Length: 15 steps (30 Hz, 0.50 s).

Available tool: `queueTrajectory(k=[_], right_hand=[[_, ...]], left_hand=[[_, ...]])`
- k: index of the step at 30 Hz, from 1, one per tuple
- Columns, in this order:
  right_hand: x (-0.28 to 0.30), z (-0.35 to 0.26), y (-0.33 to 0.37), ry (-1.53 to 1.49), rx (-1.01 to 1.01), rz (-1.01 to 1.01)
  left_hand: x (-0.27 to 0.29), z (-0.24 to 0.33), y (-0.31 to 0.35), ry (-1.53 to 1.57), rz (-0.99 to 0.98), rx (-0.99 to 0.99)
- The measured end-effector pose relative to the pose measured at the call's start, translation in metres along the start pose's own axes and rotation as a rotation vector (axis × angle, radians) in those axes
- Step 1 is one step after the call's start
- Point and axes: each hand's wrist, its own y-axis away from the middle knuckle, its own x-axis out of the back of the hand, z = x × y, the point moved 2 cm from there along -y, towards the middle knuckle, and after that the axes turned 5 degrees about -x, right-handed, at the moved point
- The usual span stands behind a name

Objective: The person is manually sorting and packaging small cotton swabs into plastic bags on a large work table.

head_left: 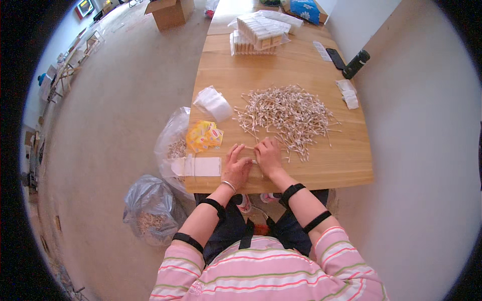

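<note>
Near the table's front edge, my left hand (237, 164) and my right hand (269, 154) face each other with curled fingers. Between their fingertips lie a few cotton swabs (253, 161), mostly covered by the fingers, so I cannot tell how many. Just beyond my right hand spreads a large loose pile of cotton swabs (287, 114) with white tips and pale sticks. Left of my left hand is a flat white card (207, 166) with clear plastic at its left end. Yellow printed slips (203, 135) and a stack of clear plastic pouches (214, 103) lie beyond it.
Packed swab bundles (258, 35) are stacked at the table's far end. A dark bottle (356, 63), a phone (335, 58) and white paper (347, 94) lie along the right edge, near the wall. Bags of swabs, one clear (170, 133), one greyish (150, 205), stand left of the table.
</note>
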Motion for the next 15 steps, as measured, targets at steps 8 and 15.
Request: queueTrajectory(k=[8, 15], right_hand=[[0.045, -0.011, 0.029, -0.12, -0.04, -0.024], [0.042, 0.014, 0.055, -0.001, -0.129, -0.069]], left_hand=[[-0.004, -0.01, 0.005, 0.057, -0.014, 0.042], [-0.008, -0.008, 0.002, 0.077, 0.02, 0.007]])
